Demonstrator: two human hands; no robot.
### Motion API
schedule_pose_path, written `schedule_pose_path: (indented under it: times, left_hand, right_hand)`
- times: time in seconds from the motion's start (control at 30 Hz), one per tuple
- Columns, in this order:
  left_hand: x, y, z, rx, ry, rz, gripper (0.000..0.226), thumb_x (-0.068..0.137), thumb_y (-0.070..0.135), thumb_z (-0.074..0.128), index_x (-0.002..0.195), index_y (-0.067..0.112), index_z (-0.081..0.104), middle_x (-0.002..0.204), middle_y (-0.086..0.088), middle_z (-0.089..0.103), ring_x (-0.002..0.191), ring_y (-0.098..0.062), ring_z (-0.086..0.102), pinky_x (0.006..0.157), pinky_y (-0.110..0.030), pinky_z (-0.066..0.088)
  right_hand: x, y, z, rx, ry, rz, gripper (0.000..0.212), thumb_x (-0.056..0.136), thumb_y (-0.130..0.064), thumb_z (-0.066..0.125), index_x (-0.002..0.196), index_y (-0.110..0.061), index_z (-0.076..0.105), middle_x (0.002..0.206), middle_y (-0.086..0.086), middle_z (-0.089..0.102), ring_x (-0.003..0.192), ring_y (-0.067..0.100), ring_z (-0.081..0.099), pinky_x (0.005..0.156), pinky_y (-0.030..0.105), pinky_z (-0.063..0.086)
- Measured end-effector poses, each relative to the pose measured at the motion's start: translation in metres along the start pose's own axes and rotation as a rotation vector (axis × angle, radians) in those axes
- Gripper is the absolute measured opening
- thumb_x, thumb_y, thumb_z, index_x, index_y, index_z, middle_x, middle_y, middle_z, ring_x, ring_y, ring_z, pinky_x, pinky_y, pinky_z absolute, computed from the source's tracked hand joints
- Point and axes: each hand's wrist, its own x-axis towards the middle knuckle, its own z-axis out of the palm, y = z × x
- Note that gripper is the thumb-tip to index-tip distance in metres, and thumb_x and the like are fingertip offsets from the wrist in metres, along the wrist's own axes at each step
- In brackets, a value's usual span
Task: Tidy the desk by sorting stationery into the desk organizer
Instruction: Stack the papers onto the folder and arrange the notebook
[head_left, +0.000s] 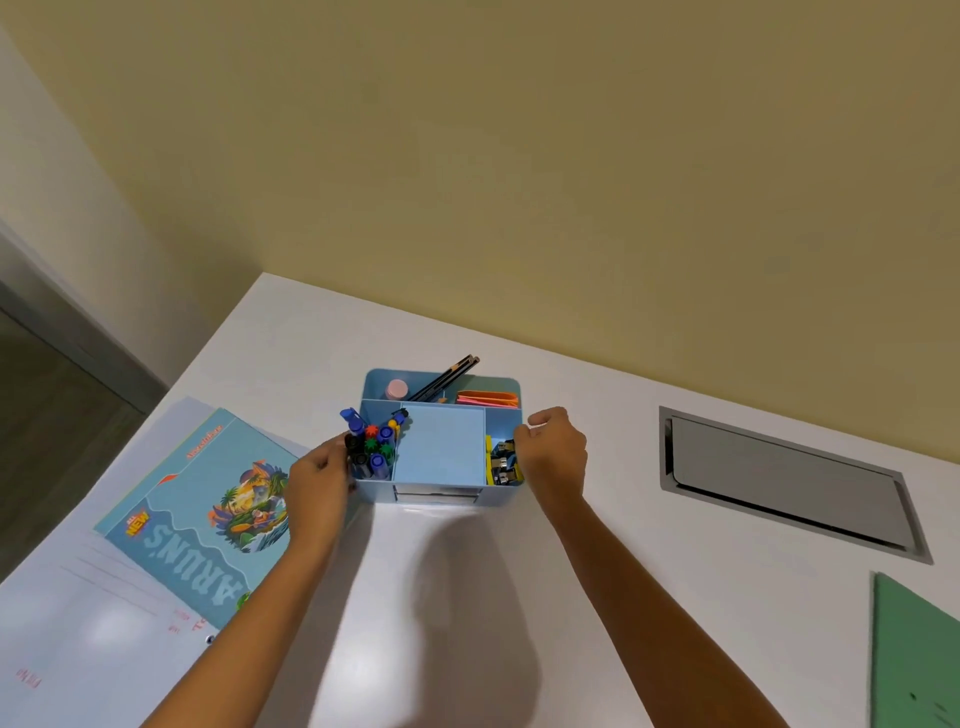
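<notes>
Head view: the left hand (317, 483) and right hand (553, 452), fingers curled, grip opposite side walls of a light blue plastic desk organizer (441, 449) standing between them on the white desk (597, 415), filled with markers (371, 447), pencils (448, 378) and clips (503, 462).

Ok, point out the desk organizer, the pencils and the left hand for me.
desk organizer (441, 441): head view, flat blue middle panel.
pencils (447, 378): head view, mid-shaft, leaning out at the back.
left hand (317, 480): head view, back of the hand.

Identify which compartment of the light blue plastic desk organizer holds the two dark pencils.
The rear compartment of the organizer: pencils lean out; front-left holds markers.
</notes>
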Motion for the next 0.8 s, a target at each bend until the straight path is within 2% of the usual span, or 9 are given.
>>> schedule_pose_path:
  times: [0.07, 0.13, 0.2, 0.27, 0.4, 0.47, 0.6, 0.7, 0.8]
  left_hand:
    - [0.013, 0.004, -0.008, -0.058, -0.096, -0.087, 0.028, 0.093, 0.030, 0.054, 0.079, 0.012, 0.070, 0.088, -0.012, 0.074, 0.083, -0.023, 0.069, 0.074, -0.043, 0.059]
    - [0.026, 0.009, -0.014, -0.046, -0.177, -0.142, 0.022, 0.088, 0.027, 0.063, 0.081, 0.010, 0.075, 0.087, -0.014, 0.075, 0.079, -0.022, 0.072, 0.064, -0.033, 0.059]
    - [0.038, 0.014, -0.018, 0.026, -0.225, -0.147, 0.022, 0.084, 0.023, 0.068, 0.081, 0.002, 0.075, 0.084, -0.019, 0.074, 0.082, -0.031, 0.072, 0.071, -0.039, 0.060]
    - [0.047, 0.021, -0.020, 0.124, -0.242, -0.116, 0.022, 0.083, 0.023, 0.071, 0.080, 0.002, 0.076, 0.080, -0.018, 0.074, 0.083, -0.032, 0.072, 0.081, -0.047, 0.058]
    - [0.057, 0.032, -0.020, 0.315, -0.307, -0.013, 0.017, 0.083, 0.021, 0.071, 0.076, 0.007, 0.078, 0.074, -0.013, 0.075, 0.075, -0.028, 0.073, 0.079, -0.043, 0.058]
    - [0.061, 0.036, -0.020, 0.375, -0.324, 0.030, 0.013, 0.083, 0.017, 0.071, 0.074, 0.011, 0.079, 0.071, -0.009, 0.075, 0.073, -0.024, 0.073, 0.075, -0.037, 0.059]
    - [0.071, 0.046, -0.011, 0.396, -0.321, 0.055, 0.011, 0.082, 0.011, 0.071, 0.074, 0.014, 0.077, 0.060, 0.002, 0.072, 0.066, -0.018, 0.071, 0.059, -0.025, 0.060]
    - [0.087, 0.064, 0.001, 0.381, -0.300, 0.085, 0.013, 0.083, 0.009, 0.070, 0.072, 0.013, 0.076, 0.055, 0.005, 0.070, 0.062, -0.017, 0.069, 0.053, -0.022, 0.058]
    - [0.108, 0.089, 0.016, 0.355, -0.297, 0.120, 0.028, 0.083, 0.008, 0.070, 0.058, 0.019, 0.073, 0.051, 0.002, 0.068, 0.051, -0.011, 0.067, 0.046, -0.019, 0.055]
  right_hand:
    - [0.006, 0.000, 0.001, -0.055, -0.018, -0.020, 0.012, 0.089, -0.020, 0.056, 0.093, -0.010, 0.059, 0.081, 0.007, 0.062, 0.080, 0.023, 0.065, 0.058, 0.026, 0.047]
    - [0.009, 0.002, 0.002, -0.072, -0.012, -0.047, 0.013, 0.088, -0.018, 0.055, 0.078, -0.009, 0.057, 0.079, 0.014, 0.067, 0.071, 0.024, 0.064, 0.054, 0.024, 0.042]
    - [0.011, 0.003, 0.003, -0.104, 0.007, -0.090, 0.015, 0.087, -0.016, 0.054, 0.073, -0.009, 0.056, 0.077, 0.014, 0.067, 0.065, 0.023, 0.060, 0.050, 0.022, 0.038]
    - [0.013, 0.003, 0.004, -0.186, 0.032, -0.156, 0.017, 0.088, -0.017, 0.053, 0.077, -0.006, 0.059, 0.075, 0.011, 0.064, 0.066, 0.023, 0.058, 0.051, 0.022, 0.036]
    - [0.017, 0.005, 0.005, -0.330, 0.053, -0.246, 0.017, 0.089, -0.014, 0.050, 0.078, -0.002, 0.056, 0.082, 0.014, 0.064, 0.067, 0.019, 0.048, 0.054, 0.023, 0.033]
    - [0.019, 0.004, 0.004, -0.307, 0.017, -0.226, 0.017, 0.089, -0.014, 0.050, 0.074, -0.006, 0.050, 0.081, 0.013, 0.063, 0.071, 0.021, 0.052, 0.058, 0.024, 0.036]
    - [0.029, -0.005, -0.003, -0.143, -0.012, -0.133, 0.017, 0.084, -0.011, 0.055, 0.069, -0.005, 0.049, 0.066, 0.005, 0.052, 0.064, 0.016, 0.051, 0.047, 0.019, 0.032]
    - [0.045, -0.021, -0.010, -0.076, -0.012, -0.137, 0.018, 0.082, -0.009, 0.056, 0.066, -0.004, 0.049, 0.063, 0.010, 0.051, 0.059, 0.016, 0.048, 0.045, 0.021, 0.028]
    - [0.066, -0.035, -0.012, -0.086, 0.014, -0.157, 0.023, 0.082, -0.007, 0.057, 0.062, -0.004, 0.048, 0.063, 0.016, 0.051, 0.057, 0.018, 0.043, 0.047, 0.023, 0.025]
